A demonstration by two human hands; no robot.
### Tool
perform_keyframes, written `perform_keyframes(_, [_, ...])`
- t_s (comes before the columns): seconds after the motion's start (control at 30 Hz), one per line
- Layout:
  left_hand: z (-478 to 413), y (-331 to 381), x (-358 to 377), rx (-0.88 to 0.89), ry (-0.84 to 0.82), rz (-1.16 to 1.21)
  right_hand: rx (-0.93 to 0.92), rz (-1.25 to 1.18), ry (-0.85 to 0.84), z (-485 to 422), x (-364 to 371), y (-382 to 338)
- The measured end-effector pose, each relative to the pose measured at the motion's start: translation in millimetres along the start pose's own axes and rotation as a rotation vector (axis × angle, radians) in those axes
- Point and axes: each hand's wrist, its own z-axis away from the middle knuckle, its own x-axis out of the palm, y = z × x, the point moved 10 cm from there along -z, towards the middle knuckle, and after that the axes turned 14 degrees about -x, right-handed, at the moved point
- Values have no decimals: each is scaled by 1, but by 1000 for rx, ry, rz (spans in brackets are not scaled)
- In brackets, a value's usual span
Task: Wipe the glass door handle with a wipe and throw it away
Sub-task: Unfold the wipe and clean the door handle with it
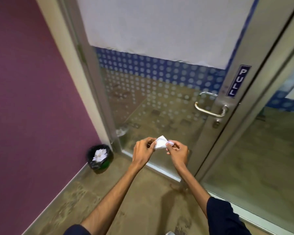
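A small white wipe point(161, 142) is held between both hands in front of the glass door point(159, 102). My left hand point(143, 150) pinches its left edge and my right hand point(177, 150) pinches its right edge. The metal lever door handle point(209, 110) sits up and to the right of the hands, on the door's steel frame under a blue "PULL" sticker point(238, 81). The hands are well apart from the handle. A black-lined bin point(100, 158) stands on the floor at the left, with crumpled white tissue inside.
A purple wall point(32, 99) runs along the left side, meeting the door frame near the bin. A second glass panel point(261, 158) stands to the right of the door. The floor point(134, 192) is brown and mottled.
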Motion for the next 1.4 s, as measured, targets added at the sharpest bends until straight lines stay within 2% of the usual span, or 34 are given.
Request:
perform_keyframes(0.17, [-35, 76, 29, 159, 78, 6, -154, -7, 183, -53, -43, -33])
perform_keyframes(0.27, [-56, 128, 41, 272, 102, 105, -225, -53, 302, -83, -68, -56])
perform_keyframes(0.47, [-77, 216, 74, 420, -5, 259, -347, -208, 440, -121, -109, -103])
perform_keyframes(0.7, [-76, 289, 91, 689, -58, 256, -408, -304, 602, -158, -142, -138])
perform_keyframes(0.8, [-76, 301, 88, 806, -42, 210, -448, -238, 665, -163, -154, -146])
perform_keyframes(0.93, [-82, 316, 60, 899, 246, 183, -538, -40, 735, -166, -173, -156])
perform_keyframes(1.07, [-102, 331, 56, 923, 352, 140, -647, 222, 767, -167, -185, -166])
perform_keyframes(1.2, [-128, 339, 69, 904, 391, 54, -683, 341, 695, -178, -182, -167])
perform_keyframes(1.4, [-148, 344, 85, 894, 574, -95, -746, 556, 575, -197, -179, -174])
